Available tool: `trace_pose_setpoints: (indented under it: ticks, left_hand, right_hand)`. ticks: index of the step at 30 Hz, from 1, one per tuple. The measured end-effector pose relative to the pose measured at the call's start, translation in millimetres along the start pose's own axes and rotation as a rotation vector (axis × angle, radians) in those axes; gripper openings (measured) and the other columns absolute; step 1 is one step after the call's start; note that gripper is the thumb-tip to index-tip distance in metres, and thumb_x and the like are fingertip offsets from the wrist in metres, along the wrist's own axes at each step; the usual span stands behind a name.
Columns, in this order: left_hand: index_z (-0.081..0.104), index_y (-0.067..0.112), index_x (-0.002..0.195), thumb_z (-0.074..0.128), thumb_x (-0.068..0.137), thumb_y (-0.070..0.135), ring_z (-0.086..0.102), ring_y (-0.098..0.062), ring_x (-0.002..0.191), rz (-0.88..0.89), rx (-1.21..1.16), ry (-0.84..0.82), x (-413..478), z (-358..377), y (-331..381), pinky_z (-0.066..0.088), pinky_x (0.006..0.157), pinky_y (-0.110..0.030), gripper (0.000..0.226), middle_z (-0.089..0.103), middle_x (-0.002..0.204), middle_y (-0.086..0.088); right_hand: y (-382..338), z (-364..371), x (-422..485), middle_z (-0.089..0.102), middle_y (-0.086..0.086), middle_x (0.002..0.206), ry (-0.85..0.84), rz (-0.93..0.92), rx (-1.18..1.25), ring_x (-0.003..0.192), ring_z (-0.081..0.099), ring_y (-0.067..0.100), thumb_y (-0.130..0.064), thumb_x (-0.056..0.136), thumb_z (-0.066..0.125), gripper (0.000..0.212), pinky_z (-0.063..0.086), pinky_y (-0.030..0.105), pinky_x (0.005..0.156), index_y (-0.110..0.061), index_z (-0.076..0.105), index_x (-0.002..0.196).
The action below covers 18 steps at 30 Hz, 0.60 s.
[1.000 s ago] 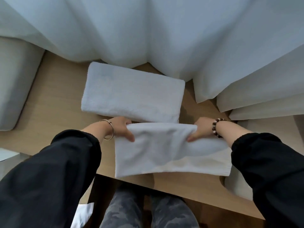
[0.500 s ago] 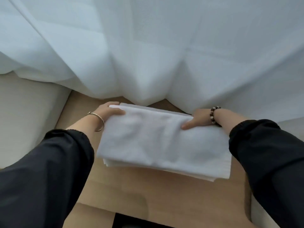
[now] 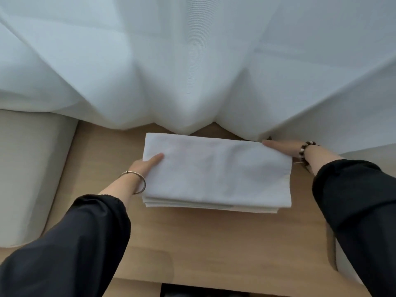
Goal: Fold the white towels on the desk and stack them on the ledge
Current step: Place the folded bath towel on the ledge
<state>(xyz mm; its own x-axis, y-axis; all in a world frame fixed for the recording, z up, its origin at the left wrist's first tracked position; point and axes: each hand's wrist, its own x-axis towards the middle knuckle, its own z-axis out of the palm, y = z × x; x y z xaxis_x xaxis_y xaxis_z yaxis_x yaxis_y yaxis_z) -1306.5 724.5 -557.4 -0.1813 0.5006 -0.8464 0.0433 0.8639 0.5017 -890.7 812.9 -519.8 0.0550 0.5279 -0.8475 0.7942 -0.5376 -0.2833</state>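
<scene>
White folded terry towel [image 3: 216,172] lies atop the stack of folded white towels [image 3: 210,207] at mid-frame on the pale wooden ledge [image 3: 214,243]. It is set back toward 12 o'clock, just at the hem of the sheer white curtain [image 3: 192,71]. At 9 o'clock I see the left hand [image 3: 145,166] pinching its edge, thumb on top and fingers hidden beneath — I judge to square it. At 2 o'clock the right hand [image 3: 287,147] lies straight against the corner, gripping nothing I can see — steadying the alignment.
</scene>
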Motion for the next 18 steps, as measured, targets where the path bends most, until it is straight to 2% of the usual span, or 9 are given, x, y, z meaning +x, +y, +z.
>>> trace_pose_setpoints:
  ticks: [2, 4, 6, 9, 11, 13, 14, 15, 18]
  left_hand:
    - [0.063, 0.012, 0.102, 0.076, 0.046, 0.068, 0.068, -0.03, 0.088, -0.006, -0.026, 0.011, 0.5, 1.2, -0.5, 0.051, 0.091, -0.044, 0.081, 0.07, 0.097, -0.006]
    - [0.063, 0.011, 0.104, 0.075, 0.057, 0.068, 0.068, -0.029, 0.089, -0.002, -0.068, 0.022, 0.0, 3.1, -2.4, 0.05, 0.092, -0.043, 0.075, 0.07, 0.097, -0.007]
    - [0.063, 0.012, 0.103, 0.068, 0.066, 0.068, 0.067, -0.029, 0.09, -0.012, -0.125, 0.037, -1.2, 4.0, -2.8, 0.05, 0.092, -0.042, 0.067, 0.07, 0.097, -0.007]
    - [0.064, 0.014, 0.097, 0.068, 0.072, 0.061, 0.068, -0.03, 0.088, -0.026, -0.201, 0.043, -7.5, 4.8, -2.3, 0.051, 0.087, -0.041, 0.053, 0.071, 0.095, -0.008]
    - [0.066, 0.014, 0.093, 0.071, 0.077, 0.049, 0.07, -0.028, 0.079, 0.024, -0.192, 0.066, -8.2, 6.0, -2.4, 0.055, 0.073, -0.037, 0.039, 0.072, 0.092, -0.009]
    - [0.067, 0.013, 0.091, 0.072, 0.079, 0.038, 0.07, -0.023, 0.065, 0.083, -0.192, 0.073, -8.6, 7.8, -0.1, 0.054, 0.056, -0.029, 0.028, 0.073, 0.084, -0.007]
    - [0.066, 0.014, 0.092, 0.072, 0.08, 0.035, 0.07, -0.022, 0.061, 0.098, -0.2, 0.065, -8.6, 8.9, 0.7, 0.053, 0.052, -0.027, 0.026, 0.074, 0.08, -0.005]
    - [0.066, 0.014, 0.094, 0.071, 0.08, 0.034, 0.07, -0.021, 0.061, 0.104, -0.202, 0.057, -8.7, 10.8, 1.3, 0.053, 0.051, -0.027, 0.025, 0.074, 0.078, -0.004]
    - [0.063, 0.013, 0.102, 0.071, 0.081, 0.033, 0.068, -0.026, 0.071, 0.085, -0.187, 0.054, -6.5, 14.3, -0.1, 0.052, 0.059, -0.032, 0.031, 0.071, 0.088, -0.007]
  right_hand:
    - [17.0, 8.4, -5.9, 0.068, 0.001, 0.11, -0.009, -0.029, 0.361, 0.092, 0.064, 0.016, -0.066, 0.07, 0.061, 0.051, 0.045, 0.031, 0.084, -0.022, 0.067, 0.095]
    - [31.9, 22.6, -11.5, 0.071, 0.004, 0.105, -0.054, -0.057, 0.718, 0.088, 0.069, 0.016, -0.059, 0.059, 0.074, 0.052, 0.049, 0.032, 0.08, -0.021, 0.07, 0.094]
    - [41.9, 33.2, -14.0, 0.073, 0.004, 0.1, -0.086, -0.031, 0.892, 0.085, 0.07, 0.016, -0.049, 0.065, 0.071, 0.049, 0.05, 0.034, 0.076, -0.018, 0.066, 0.103]
    - [50.1, 42.0, -16.9, 0.073, 0.008, 0.099, -0.083, -0.004, 0.939, 0.081, 0.071, 0.019, -0.034, 0.072, 0.069, 0.041, 0.051, 0.036, 0.073, -0.012, 0.064, 0.105]
    - [50.3, 43.7, -18.1, 0.07, 0.011, 0.103, 0.013, 0.017, 0.939, 0.082, 0.069, 0.023, -0.033, 0.078, 0.069, 0.037, 0.052, 0.037, 0.071, -0.008, 0.063, 0.105]
    - [49.1, 41.9, -18.3, 0.069, 0.011, 0.099, 0.103, 0.028, 0.944, 0.082, 0.068, 0.025, -0.038, 0.084, 0.065, 0.043, 0.053, 0.037, 0.067, -0.004, 0.06, 0.109]
    - [49.0, 40.2, -17.5, 0.069, 0.01, 0.097, 0.133, 0.022, 0.947, 0.082, 0.067, 0.025, -0.04, 0.085, 0.064, 0.046, 0.053, 0.035, 0.064, -0.003, 0.058, 0.112]
    - [48.5, 39.2, -16.9, 0.069, 0.01, 0.1, 0.157, 0.014, 0.942, 0.084, 0.067, 0.026, -0.043, 0.086, 0.062, 0.05, 0.054, 0.036, 0.066, -0.003, 0.057, 0.115]
    - [43.7, 41.7, -15.2, 0.064, 0.014, 0.115, 0.244, -0.008, 0.723, 0.102, 0.062, 0.031, -0.054, 0.088, 0.054, 0.062, 0.05, 0.043, 0.09, -0.001, 0.057, 0.122]
